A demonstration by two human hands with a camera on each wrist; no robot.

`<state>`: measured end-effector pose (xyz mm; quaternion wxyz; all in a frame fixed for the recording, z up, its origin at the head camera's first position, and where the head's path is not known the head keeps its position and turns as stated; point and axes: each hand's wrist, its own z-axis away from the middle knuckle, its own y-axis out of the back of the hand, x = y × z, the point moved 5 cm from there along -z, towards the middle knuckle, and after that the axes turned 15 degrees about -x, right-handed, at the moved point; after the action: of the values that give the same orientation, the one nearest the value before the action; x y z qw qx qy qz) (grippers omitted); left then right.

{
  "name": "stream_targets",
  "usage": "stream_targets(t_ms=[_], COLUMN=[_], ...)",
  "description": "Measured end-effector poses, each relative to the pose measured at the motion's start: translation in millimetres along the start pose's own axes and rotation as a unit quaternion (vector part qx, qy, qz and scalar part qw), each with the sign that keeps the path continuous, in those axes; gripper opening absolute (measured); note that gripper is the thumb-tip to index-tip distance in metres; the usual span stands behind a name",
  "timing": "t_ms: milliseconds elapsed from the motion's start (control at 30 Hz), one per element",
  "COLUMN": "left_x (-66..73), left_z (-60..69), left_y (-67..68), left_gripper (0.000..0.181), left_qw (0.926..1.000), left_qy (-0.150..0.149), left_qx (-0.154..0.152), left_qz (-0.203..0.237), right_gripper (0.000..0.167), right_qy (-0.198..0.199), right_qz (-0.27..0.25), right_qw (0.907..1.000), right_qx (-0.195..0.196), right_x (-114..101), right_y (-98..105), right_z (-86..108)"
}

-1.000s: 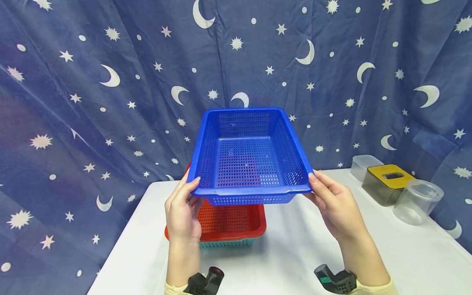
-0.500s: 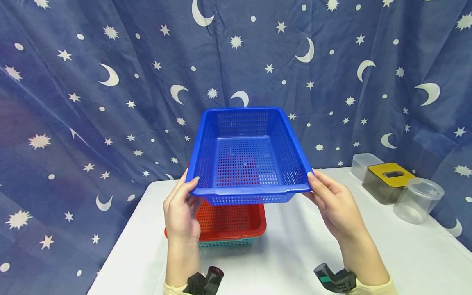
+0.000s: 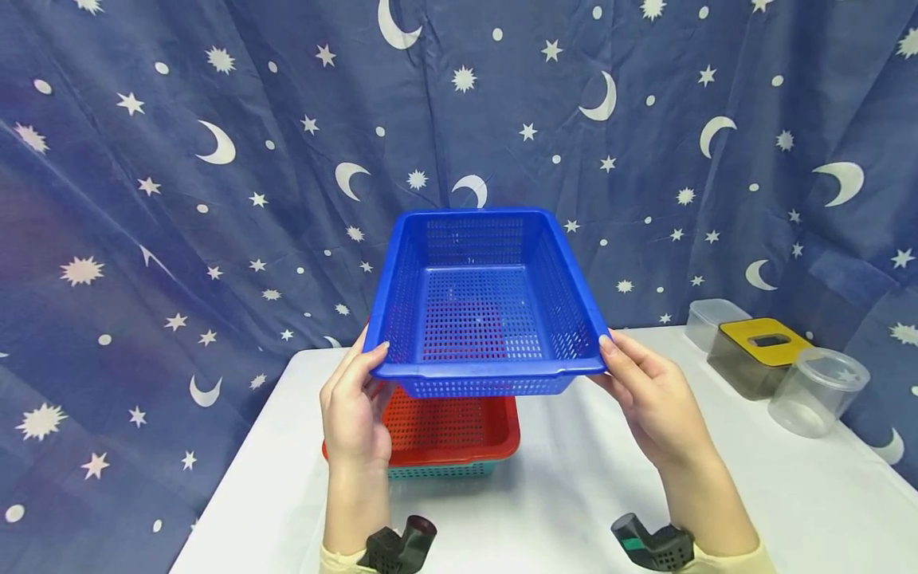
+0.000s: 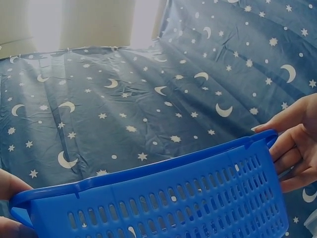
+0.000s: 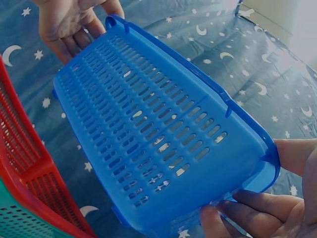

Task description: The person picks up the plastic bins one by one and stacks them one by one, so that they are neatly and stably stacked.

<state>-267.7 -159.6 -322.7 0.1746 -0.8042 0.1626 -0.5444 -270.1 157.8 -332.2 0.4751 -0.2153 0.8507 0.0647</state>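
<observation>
A blue plastic basket (image 3: 495, 371) with slotted walls is held up in the air, its near side lower so its inside faces me. My left hand (image 3: 356, 414) grips the near left corner, thumb over the rim and fingers underneath. At the near right corner my right hand (image 3: 656, 399) pinches the rim the same way. Nothing lies inside the blue basket. Below and behind it, a red basket (image 3: 459, 458) sits nested in a green basket (image 3: 441, 472) on the table. The right wrist view shows the slotted outer wall of the blue basket (image 5: 163, 129) and both hands at its corners.
On the right of the white table (image 3: 574, 494) stand a clear round container (image 3: 817, 395), a dark see-through box with a yellow lid (image 3: 760, 359) and a pale clear container (image 3: 713, 323). A blue star-and-moon curtain (image 3: 287, 199) hangs behind the table.
Both hands keep the same hold on the blue basket, which stays almost still. The head view shifts only slightly.
</observation>
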Motion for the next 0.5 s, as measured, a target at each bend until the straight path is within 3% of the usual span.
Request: stream_targets(t_ms=[500], left_x=[1.2], left_z=[0.7], left_y=[2.0], left_gripper=[0.043], left_qw=[0.9999], left_qy=[0.008], left_qx=[0.010], left_qz=[-0.006], right_gripper=[0.040], right_qy=[-0.008], right_qz=[0.007], right_qw=[0.9999], right_qx=[0.002], right_x=[3.8], right_y=[-1.6], right_z=[0.2])
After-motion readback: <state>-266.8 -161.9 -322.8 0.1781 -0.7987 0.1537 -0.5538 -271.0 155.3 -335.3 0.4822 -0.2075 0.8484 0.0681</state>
